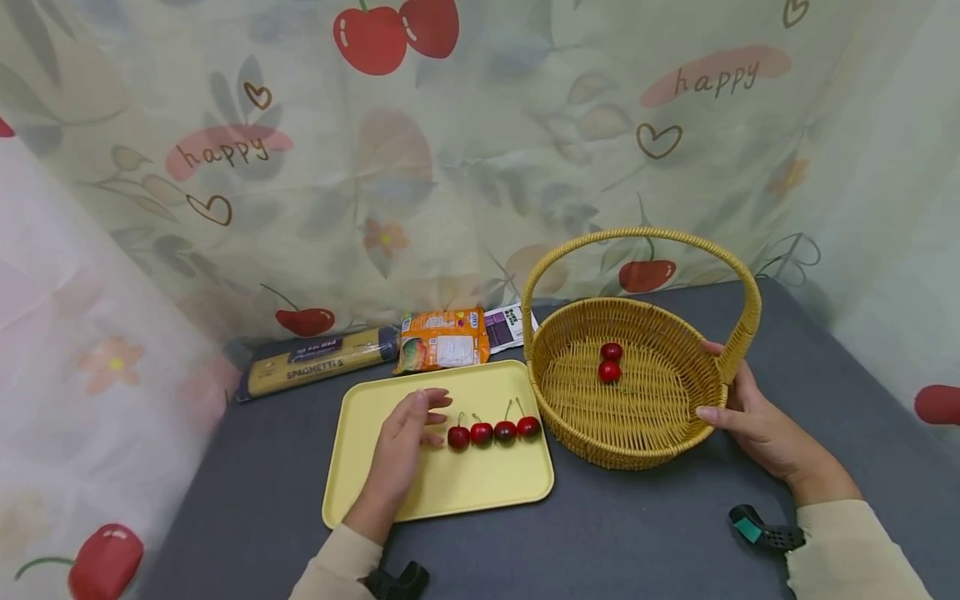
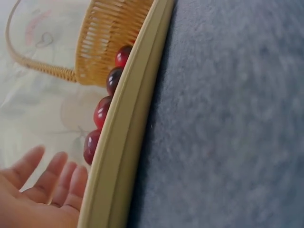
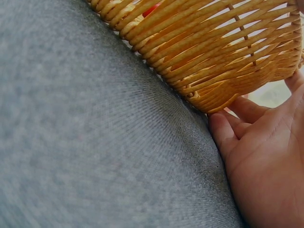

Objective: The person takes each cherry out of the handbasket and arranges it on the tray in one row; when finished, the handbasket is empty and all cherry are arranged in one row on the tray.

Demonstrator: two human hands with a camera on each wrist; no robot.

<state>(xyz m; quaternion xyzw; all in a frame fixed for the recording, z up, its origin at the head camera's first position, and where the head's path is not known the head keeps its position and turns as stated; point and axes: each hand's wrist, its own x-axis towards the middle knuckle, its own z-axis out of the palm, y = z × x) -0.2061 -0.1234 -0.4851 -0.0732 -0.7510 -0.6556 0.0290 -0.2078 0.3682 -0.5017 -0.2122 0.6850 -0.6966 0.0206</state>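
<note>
Several dark red cherries [image 1: 482, 433] with stems lie in a row on the right half of a yellow tray [image 1: 367, 492]. My left hand [image 1: 403, 442] is over the tray just left of the row, fingers loosely extended and holding nothing; the left wrist view shows its fingertips close to the nearest cherry [image 2: 91, 147]. On the right stands a wicker basket [image 1: 570, 425] with a tall handle, and two cherries [image 1: 610, 372] lie on its floor. My right hand [image 1: 761, 429] grips the basket's right side near the handle's foot, thumb over the rim, fingers against the outer wall.
Behind the tray lie a spaghetti pack [image 1: 318, 364], an orange snack bag [image 1: 442, 340] and a white and purple packet [image 1: 508, 327]. The basket stands against the tray's right side. A printed curtain [image 1: 480, 208] hangs along the back of the grey table [image 1: 600, 533].
</note>
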